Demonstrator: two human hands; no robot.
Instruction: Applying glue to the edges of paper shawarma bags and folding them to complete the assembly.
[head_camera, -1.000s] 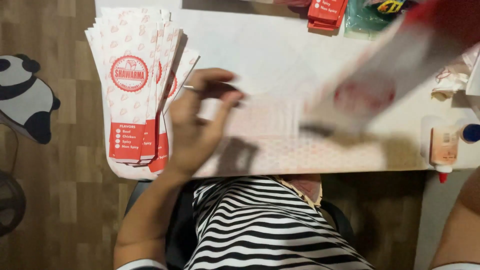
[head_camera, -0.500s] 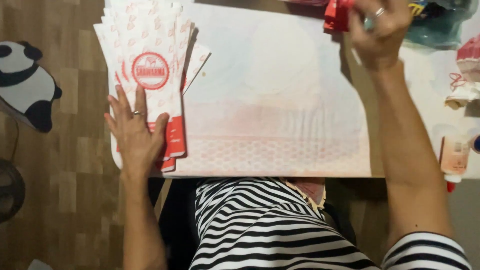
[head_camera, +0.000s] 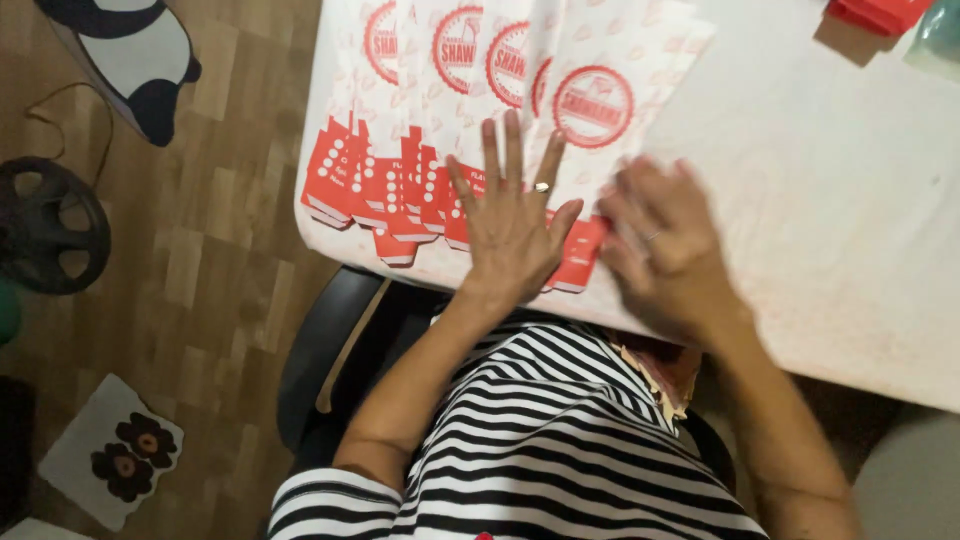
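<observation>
A fanned stack of flat white paper bags (head_camera: 470, 110) with round red emblems and red bottom strips lies at the table's near left corner. My left hand (head_camera: 512, 215) rests flat on the bags, fingers spread, a ring on one finger. My right hand (head_camera: 660, 250) lies beside it on the right edge of the stack, blurred by motion, fingers apart, also with a ring. Neither hand grips anything.
The white table (head_camera: 830, 210) stretches to the right. Red packs (head_camera: 880, 12) sit at the far edge. On the wood floor at left are a panda-shaped mat (head_camera: 130, 60), a black wheel (head_camera: 50, 225) and a flowered cloth (head_camera: 110, 465). A black chair (head_camera: 330, 350) is under me.
My right hand came back from the red packs at the far right and dropped onto the bags. My left hand shifted right along the stack, which is now fanned out more widely.
</observation>
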